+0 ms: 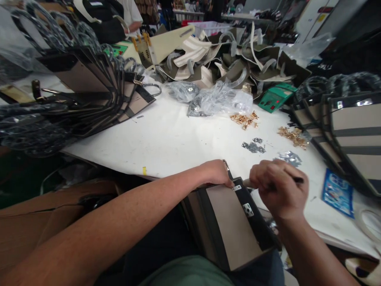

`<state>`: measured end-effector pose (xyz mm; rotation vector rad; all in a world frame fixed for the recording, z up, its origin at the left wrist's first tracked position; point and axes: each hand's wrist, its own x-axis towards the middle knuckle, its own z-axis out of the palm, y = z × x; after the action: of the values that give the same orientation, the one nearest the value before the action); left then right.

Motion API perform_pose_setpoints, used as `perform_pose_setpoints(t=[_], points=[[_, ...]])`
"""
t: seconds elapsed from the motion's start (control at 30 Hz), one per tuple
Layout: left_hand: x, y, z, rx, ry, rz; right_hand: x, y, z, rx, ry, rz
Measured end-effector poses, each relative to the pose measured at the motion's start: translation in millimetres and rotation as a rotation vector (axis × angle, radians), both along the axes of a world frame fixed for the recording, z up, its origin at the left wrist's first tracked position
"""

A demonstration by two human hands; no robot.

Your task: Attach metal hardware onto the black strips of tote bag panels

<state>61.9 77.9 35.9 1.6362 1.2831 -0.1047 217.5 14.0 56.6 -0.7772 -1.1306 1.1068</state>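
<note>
A beige and black panel (229, 226) lies tilted across the lap, against the table's front edge. Two small silver metal plates sit on its black band, one (237, 187) near the top edge and one (248, 210) lower down. My left hand (216, 173) grips the panel's top corner, its thumb beside the upper plate. A dark strip with a metal end (228, 169) rises next to these fingers. Just right of the panel, my right hand (279, 186) is closed around a tool with a dark handle end (298, 180); its pale tip points toward the panel's top edge.
On the white table (178, 139) lie gold fasteners (245, 119), silver plates (253, 146), plastic bags (220, 97), a green box (276, 97) and a blue packet (337, 192). Stacked panels stand left (86, 75) and right (354, 139). A tape roll (369, 222) is at the right edge.
</note>
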Motion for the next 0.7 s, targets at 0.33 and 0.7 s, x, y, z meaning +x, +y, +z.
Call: perform_pose_setpoints(t=[0.33,0.7], points=[[-1.9,0.0,-4.1,-0.018,-0.013,-0.005,-1.8,2.9,-11.0,-0.061,0.046,-0.007],[-1.3,0.1,-11.7,0.052,-0.092,-0.007,-12.0,-8.7,-14.9,-0.026,-0.343,0.015]])
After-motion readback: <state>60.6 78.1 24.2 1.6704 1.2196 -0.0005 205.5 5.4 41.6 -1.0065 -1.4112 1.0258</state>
